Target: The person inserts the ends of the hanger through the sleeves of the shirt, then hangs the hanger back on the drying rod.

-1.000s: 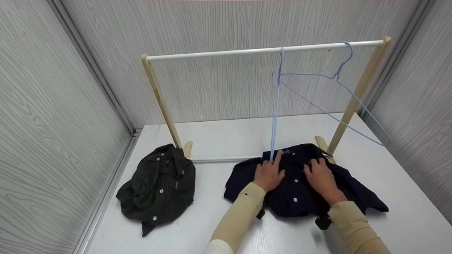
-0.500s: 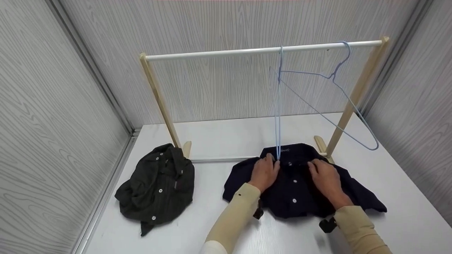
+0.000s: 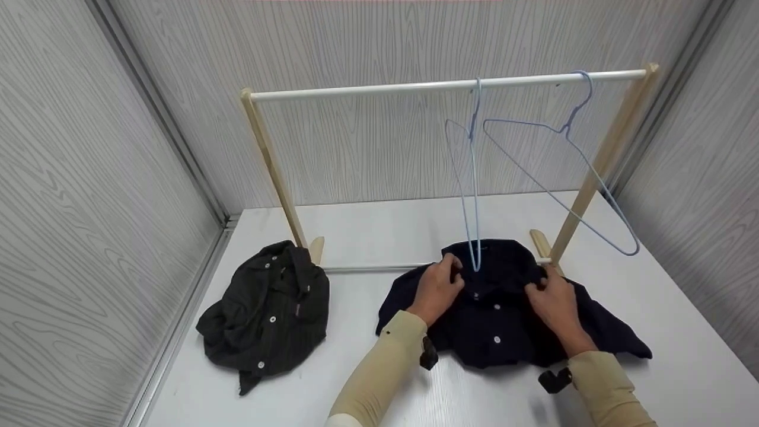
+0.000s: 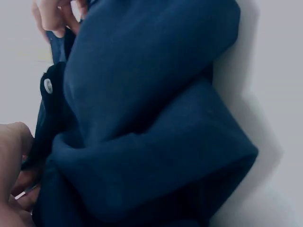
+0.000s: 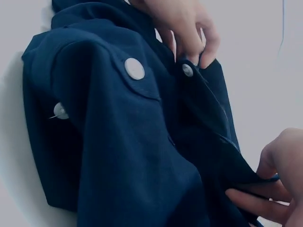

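A navy button-up shirt (image 3: 497, 323) lies bunched on the white table, its collar toward the rack. My left hand (image 3: 437, 289) pinches the left side of the collar, and my right hand (image 3: 554, 299) pinches its right side. In the right wrist view, my right hand (image 5: 284, 177) has the collar cloth between thumb and fingers, while my left hand (image 5: 187, 30) grips beside a white button (image 5: 187, 70). The left wrist view shows my left hand (image 4: 14, 175) partly cropped at the edge. A light blue wire hanger (image 3: 476, 207) hangs between the hands, its lower end over the collar.
A clothes rack with a white rail (image 3: 367, 90) and wooden posts stands behind the shirt. Another blue hanger (image 3: 566, 207) hangs at its right. To the left, a dark grey-green shirt (image 3: 267, 320) lies crumpled on the table (image 3: 367, 201).
Both hands went from resting on the shirt to pinching its collar, the left drawing slightly left and toward me. The middle hanger swung and turned, its lower end shifting right.
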Available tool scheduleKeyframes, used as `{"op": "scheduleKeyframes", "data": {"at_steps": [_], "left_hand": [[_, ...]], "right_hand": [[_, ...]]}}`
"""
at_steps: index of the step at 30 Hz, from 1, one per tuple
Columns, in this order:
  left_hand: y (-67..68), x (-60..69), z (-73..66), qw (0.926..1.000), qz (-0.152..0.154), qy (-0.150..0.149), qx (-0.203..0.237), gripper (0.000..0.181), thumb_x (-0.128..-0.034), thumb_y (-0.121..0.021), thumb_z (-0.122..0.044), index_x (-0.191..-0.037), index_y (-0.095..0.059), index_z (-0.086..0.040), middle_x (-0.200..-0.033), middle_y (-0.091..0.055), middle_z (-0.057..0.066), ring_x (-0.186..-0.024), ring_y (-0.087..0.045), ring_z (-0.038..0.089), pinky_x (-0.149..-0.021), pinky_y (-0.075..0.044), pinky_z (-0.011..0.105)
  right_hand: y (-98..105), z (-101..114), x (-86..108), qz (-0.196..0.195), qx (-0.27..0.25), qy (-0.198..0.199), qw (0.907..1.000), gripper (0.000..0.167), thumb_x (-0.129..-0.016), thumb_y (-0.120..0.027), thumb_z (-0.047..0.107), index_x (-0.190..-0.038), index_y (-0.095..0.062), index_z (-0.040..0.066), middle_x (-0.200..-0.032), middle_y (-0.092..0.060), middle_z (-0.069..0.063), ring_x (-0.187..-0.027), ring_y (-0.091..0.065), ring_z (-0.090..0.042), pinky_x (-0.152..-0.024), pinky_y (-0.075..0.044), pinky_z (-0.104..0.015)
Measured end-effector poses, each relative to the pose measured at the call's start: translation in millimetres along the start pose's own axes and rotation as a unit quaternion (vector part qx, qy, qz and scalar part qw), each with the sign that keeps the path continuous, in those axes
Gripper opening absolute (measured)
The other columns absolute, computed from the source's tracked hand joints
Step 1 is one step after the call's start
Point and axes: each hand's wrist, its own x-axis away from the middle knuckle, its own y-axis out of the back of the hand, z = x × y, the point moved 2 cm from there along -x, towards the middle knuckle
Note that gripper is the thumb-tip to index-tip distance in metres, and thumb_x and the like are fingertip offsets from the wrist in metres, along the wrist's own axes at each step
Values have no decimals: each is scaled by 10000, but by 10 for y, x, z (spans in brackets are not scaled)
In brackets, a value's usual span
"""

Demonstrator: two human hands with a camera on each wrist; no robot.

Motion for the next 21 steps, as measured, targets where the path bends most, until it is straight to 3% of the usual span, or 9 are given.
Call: {"op": "scheduleKeyframes", "data": {"at_steps": [2,5,8,11,16,19,21], "left_hand": [[19,11,-31,9997,-105,-131,-150,190,-919,-633,-103,-1097,-612,-168,-889,-675,28,-810,-632,165,-755,-515,265],[42,14,-87,9973,-309,-468,-478,237,-906,-638,-84,-1125,-615,-170,-887,-684,30,-833,-655,184,-800,-529,299],[76,23,-144,9914,-478,-845,-882,276,-889,-635,-62,-1139,-618,-178,-942,-707,9,-893,-674,163,-880,-519,306],[113,46,-186,9817,-625,-1187,-1351,310,-876,-629,-52,-1151,-616,-192,-1014,-721,-26,-959,-679,123,-930,-497,301],[167,95,-234,9693,-838,-1514,-1744,349,-857,-643,-40,-1165,-603,-199,-990,-729,-47,-867,-682,111,-782,-485,280],[206,114,-244,9709,-888,-1513,-1629,355,-849,-632,-23,-1163,-596,-184,-951,-730,-32,-763,-656,120,-674,-455,268],[246,120,-244,9750,-889,-1451,-1433,325,-842,-614,-13,-1132,-598,-161,-918,-722,-14,-694,-628,135,-631,-455,272]], "right_hand": [[12,-30,-10,133,19,-181,9997,558,-884,-546,103,-1396,-471,-108,-1270,-581,-364,-1084,-622,-448,-906,-491,-520],[22,-84,-20,203,146,-298,9992,446,-897,-558,139,-1269,-587,-106,-1040,-665,-291,-902,-614,-381,-812,-485,-452],[38,-136,-26,144,224,-304,9992,358,-922,-557,157,-1162,-633,-97,-931,-659,-235,-833,-598,-343,-772,-464,-426],[62,-149,-26,107,146,-312,9993,338,-936,-539,131,-1130,-609,-136,-1026,-622,-308,-929,-595,-414,-838,-462,-494],[67,-112,-28,304,-424,-585,9969,389,-899,-504,55,-1236,-447,-131,-1195,-548,-344,-1090,-529,-427,-945,-407,-500],[76,-73,-20,506,-685,-667,9941,493,-904,-487,56,-1358,-364,-91,-1314,-519,-341,-1187,-500,-398,-999,-379,-472],[98,-50,-10,543,-729,-693,9934,489,-931,-481,84,-1385,-385,-71,-1308,-543,-312,-1162,-510,-370,-981,-385,-443]]}}
